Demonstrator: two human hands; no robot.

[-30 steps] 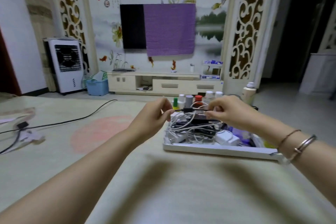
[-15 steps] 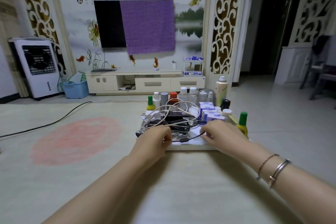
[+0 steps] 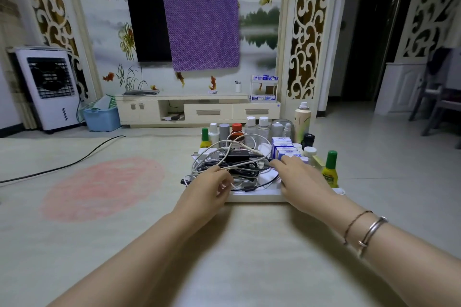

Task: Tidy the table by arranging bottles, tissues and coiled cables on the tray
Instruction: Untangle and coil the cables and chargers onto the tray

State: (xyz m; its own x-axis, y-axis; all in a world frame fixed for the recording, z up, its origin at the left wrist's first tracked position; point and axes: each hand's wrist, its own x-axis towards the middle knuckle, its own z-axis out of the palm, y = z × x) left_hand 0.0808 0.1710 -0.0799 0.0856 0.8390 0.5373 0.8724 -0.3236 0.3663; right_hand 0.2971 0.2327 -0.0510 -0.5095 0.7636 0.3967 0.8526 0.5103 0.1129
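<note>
Your tray (image 3: 254, 198) sits at twelve o'clock on the table (image 3: 224, 257), and it looks nearly full: bottles (image 3: 257, 127) along the back, tissues (image 3: 283, 146) at one o'clock, cables (image 3: 234, 159) heaped in the middle. The heap is loose rather than neatly coiled, so settling it seems to be what's left. Your left hand (image 3: 207, 189) curls at the cables' near edge, apparently pinching a strand. Your right hand (image 3: 299, 177) rests flatter at the heap's right side. Your hands hide the tray's front corners and whatever lies under them.
</note>
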